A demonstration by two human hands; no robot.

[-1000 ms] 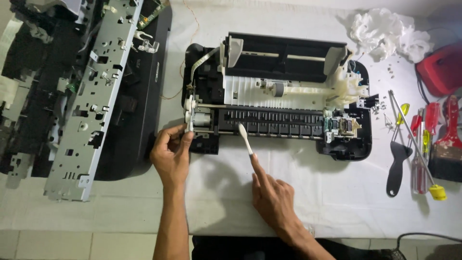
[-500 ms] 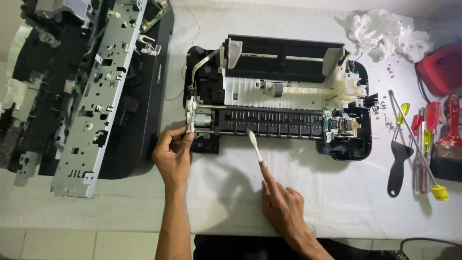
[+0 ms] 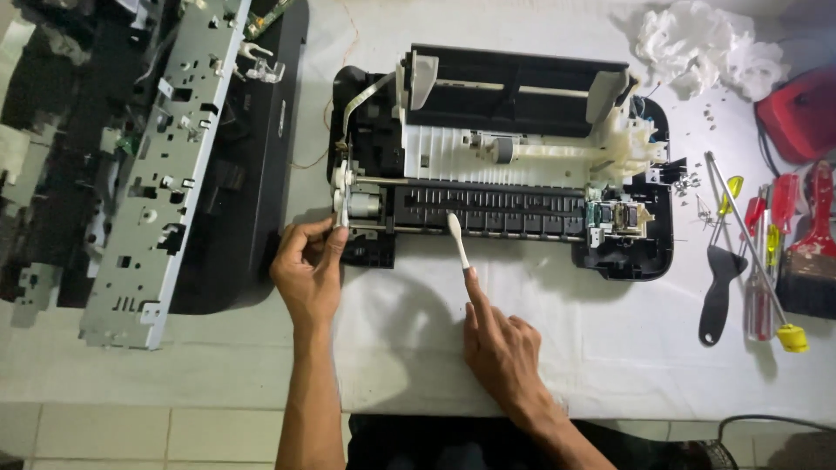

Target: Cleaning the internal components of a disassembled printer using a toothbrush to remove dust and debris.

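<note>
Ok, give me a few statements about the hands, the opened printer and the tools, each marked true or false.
1. The left hand touches the white gear at the printer's left end. True.
2. The right hand holds a screwdriver. False: it holds a white toothbrush.
3. The screwdrivers lie right of the printer. True.
4. The crumpled tissue lies on the metal frame. False: it lies on the table, far right.
</note>
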